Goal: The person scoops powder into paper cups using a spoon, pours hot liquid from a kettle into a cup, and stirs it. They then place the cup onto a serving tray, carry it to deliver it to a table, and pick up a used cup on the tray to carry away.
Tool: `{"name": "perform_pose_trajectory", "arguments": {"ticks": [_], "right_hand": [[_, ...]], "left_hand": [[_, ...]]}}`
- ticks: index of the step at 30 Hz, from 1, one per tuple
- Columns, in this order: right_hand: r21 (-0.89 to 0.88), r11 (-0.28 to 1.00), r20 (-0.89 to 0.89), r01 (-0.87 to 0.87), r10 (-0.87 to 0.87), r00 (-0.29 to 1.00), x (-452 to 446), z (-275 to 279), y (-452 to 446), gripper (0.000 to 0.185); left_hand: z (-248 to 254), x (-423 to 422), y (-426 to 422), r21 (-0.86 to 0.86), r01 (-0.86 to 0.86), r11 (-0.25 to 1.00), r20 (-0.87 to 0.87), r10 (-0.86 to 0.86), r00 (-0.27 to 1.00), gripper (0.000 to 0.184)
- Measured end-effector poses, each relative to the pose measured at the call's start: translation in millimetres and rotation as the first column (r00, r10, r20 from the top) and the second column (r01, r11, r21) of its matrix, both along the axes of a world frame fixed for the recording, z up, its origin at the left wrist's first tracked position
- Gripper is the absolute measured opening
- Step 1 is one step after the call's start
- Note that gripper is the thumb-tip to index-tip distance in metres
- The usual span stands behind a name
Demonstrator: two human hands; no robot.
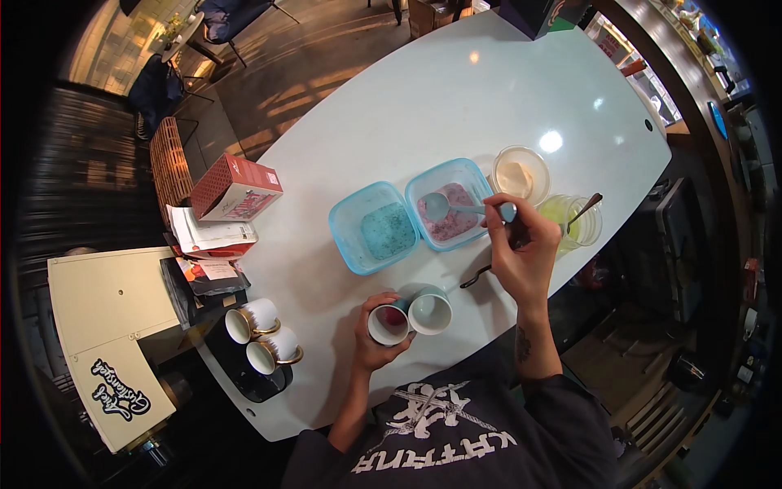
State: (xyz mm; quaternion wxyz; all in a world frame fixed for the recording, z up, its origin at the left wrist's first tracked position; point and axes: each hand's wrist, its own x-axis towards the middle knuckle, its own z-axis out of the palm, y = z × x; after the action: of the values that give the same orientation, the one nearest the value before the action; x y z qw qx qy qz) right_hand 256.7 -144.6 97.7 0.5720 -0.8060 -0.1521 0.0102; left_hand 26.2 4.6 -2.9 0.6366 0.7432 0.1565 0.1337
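Observation:
My left hand wraps round a small cup with something dark red at its bottom. Beside it, touching or nearly so, stands a pale green cup, white inside. My right hand grips the handle of a light blue scoop. The scoop's bowl lies over pinkish powder in a blue plastic container. To the left, a second blue container holds blue-green powder. Under my right hand, a dark-handled spoon lies on the table, partly hidden.
On the white table are a tub of cream-coloured contents and a jar of yellow-green stuff with a spoon in it. Boxes and gold-handled cups on a black tray occupy the left edge.

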Motion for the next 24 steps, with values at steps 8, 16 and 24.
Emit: {"name": "perform_pose_trajectory", "arguments": {"ticks": [8,16,24], "right_hand": [[0.381,0.917,-0.243,0.114,-0.019,0.970,3.6,12.1,-17.4,0.011],[0.470,0.872,-0.271,0.137,-0.005,0.963,7.3,16.7,-40.6,0.013],[0.512,0.848,-0.214,0.136,-0.027,0.976,0.9,27.9,-56.8,0.015]], "left_hand": [[2.6,1.0,0.9,0.026,0.010,1.000,0.013,-0.011,1.000,0.068],[4.0,1.7,0.3,0.067,0.003,0.998,0.050,-0.006,0.999,0.067],[8.6,2.0,-1.9,0.085,-0.036,0.996,0.053,0.031,0.998,0.063]]}}
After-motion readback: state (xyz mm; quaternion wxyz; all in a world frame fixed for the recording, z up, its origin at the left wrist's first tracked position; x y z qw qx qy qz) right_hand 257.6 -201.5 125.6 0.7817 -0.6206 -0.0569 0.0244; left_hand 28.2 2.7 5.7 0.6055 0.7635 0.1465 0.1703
